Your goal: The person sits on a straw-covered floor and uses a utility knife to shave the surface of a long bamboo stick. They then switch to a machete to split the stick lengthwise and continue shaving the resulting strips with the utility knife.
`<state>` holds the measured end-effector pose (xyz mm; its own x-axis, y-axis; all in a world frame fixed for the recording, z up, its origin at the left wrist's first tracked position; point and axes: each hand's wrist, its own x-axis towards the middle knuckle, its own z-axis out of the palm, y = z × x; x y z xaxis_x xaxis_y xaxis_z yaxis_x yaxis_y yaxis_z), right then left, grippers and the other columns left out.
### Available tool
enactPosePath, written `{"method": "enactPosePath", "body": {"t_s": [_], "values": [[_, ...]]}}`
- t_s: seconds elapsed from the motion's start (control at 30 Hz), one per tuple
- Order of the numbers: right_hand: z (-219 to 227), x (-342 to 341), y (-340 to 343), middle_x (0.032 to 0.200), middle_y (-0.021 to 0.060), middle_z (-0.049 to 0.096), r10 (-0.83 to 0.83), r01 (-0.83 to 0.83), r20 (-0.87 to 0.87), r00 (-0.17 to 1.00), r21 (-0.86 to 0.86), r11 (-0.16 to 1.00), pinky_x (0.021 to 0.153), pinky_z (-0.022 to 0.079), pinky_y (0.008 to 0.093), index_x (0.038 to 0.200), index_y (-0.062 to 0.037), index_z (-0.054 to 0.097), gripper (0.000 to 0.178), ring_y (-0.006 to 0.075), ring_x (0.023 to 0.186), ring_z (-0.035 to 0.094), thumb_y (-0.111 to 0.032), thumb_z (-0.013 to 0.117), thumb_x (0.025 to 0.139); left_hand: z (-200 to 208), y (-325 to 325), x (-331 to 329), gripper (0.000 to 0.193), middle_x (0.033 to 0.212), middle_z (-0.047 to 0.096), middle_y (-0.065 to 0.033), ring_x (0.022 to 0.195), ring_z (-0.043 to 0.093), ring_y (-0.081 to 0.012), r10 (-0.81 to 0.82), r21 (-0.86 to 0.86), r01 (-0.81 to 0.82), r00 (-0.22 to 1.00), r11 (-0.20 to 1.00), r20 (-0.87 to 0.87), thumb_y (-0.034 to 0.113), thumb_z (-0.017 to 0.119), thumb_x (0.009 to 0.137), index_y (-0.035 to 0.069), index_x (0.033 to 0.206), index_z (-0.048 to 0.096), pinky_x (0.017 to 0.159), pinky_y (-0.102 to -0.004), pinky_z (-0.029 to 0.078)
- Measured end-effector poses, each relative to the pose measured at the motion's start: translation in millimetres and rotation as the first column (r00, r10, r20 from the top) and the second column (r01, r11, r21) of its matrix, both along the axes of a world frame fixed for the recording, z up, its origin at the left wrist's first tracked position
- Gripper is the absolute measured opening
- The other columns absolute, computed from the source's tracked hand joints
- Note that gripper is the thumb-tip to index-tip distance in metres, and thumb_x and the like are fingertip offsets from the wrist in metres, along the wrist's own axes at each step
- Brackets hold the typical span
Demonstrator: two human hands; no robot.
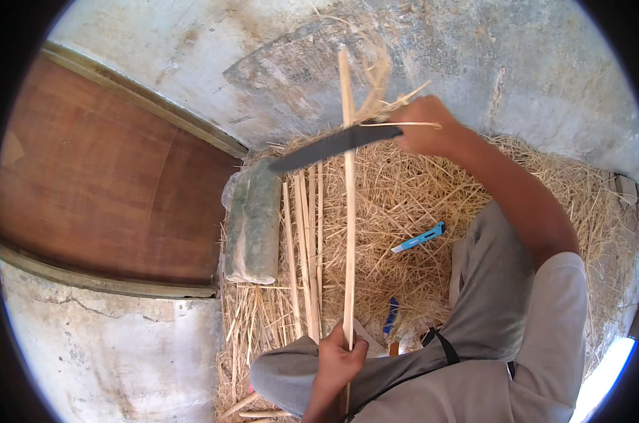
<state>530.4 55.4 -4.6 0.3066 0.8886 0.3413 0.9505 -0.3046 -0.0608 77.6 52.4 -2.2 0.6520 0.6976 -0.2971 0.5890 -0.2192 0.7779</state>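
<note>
My left hand (339, 359) is closed round the lower end of a long, pale wooden strip (350, 247), which stands away from me toward the wall. In my right hand (427, 127), raised at the far side, is a machete (330, 149) with a broad dark blade pointing left. The blade crosses the strip near its upper part. Thin curled shavings (376, 84) stick out beside the strip's far end, close to my right fist. The machete's handle is hidden within that fist.
Several similar strips (307, 247) lie left of centre, beside a plastic-wrapped greenish bundle (252, 222). A blue utility knife (418, 237) rests on the straw-like shavings (397, 183) covering the floor. A small dark-blue object (391, 315) lies near my legs. A brown wooden panel (115, 169) is at left, a worn wall (446, 56) ahead.
</note>
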Motion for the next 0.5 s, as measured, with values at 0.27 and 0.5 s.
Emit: {"method": "enactPosePath", "body": {"t_s": [0.27, 0.5], "values": [[20.8, 76.0, -12.7, 0.075, 0.0096, 0.072, -0.557, 0.567, -0.14, 0.819, 0.043, 0.823, 0.058, 0.057, 0.0394, 0.099, -0.0137, 0.078, 0.022, 0.0232, 0.06, 0.069, -0.03, 0.064, 0.091, 1.9, -11.3, 6.8, 0.012, 0.066, 0.055, 0.0013, 0.063, 0.05, -0.0054, -0.039, -0.046, 0.042, 0.998, 0.998, 0.053, 0.0, 0.066, 0.084, 0.002, 0.079, 0.056, 0.055, -0.0268, 0.042], [-33.1, 71.1, -6.7, 0.072, 0.0053, 0.068, -0.122, 0.071, 0.08, 0.989, 0.467, 0.881, 0.051, 0.056, 0.03, 0.091, -0.0084, 0.074, 0.025, 0.0161, 0.061, 0.066, -0.023, 0.057, 0.101, 9.7, -8.9, 1.9, 0.012, 0.067, 0.064, -0.0045, 0.064, 0.06, -0.0073, -0.077, -0.014, 0.077, 0.997, 0.997, 0.012, 0.004, 0.068, 0.083, 0.001, 0.094, 0.064, 0.058, -0.0283, 0.05]]}}
